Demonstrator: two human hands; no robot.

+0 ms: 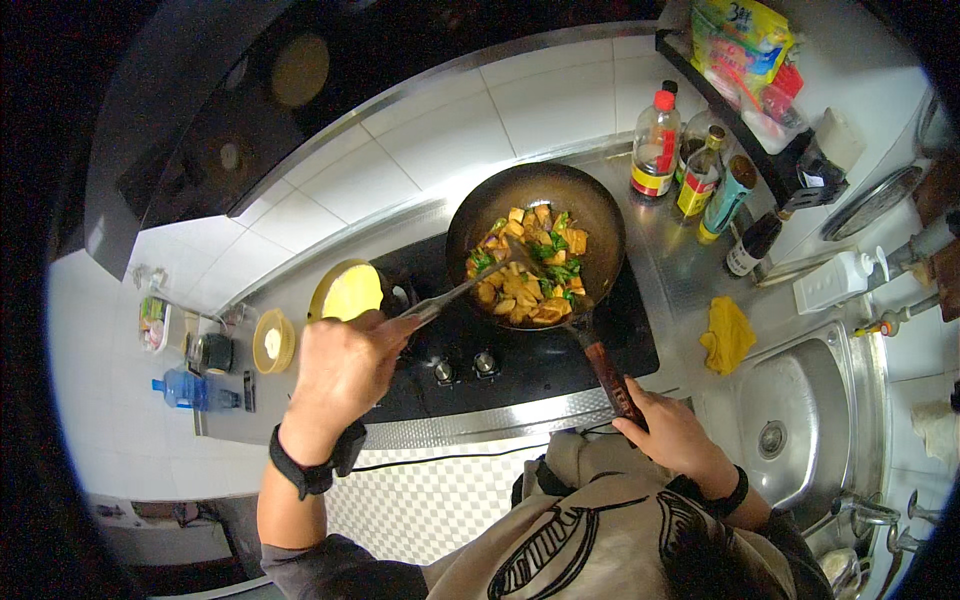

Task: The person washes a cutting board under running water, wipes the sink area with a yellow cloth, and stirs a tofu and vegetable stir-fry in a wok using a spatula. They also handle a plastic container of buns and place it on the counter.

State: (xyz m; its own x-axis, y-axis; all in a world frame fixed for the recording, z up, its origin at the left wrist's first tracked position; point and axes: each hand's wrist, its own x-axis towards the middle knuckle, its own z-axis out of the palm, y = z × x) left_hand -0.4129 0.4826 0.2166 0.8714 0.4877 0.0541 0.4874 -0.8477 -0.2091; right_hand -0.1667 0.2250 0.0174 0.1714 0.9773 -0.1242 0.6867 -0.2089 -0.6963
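My left hand [345, 367] grips the handle of a metal spatula [450, 295], whose head reaches into the food in the wok. With my right hand [675, 435] I hold the dark wooden handle [613, 384] of the wok [600, 199]. Inside lies a mix of browned tofu-like chunks and green leafy pieces [555, 259], some bits purple-skinned. The wok sits on the right side of a black glass gas hob [420, 375]. Just beyond my left hand, a pan [319, 292] holds something flat and yellow [354, 291].
Several bottles, including a red-capped one [656, 146], stand behind the wok's right. A yellow cloth [727, 334] lies by the steel sink [799, 382]. Left are a yellow basket [259, 352] and a blue plastic bottle [187, 390]. A range hood [247, 142] overhangs the back left.
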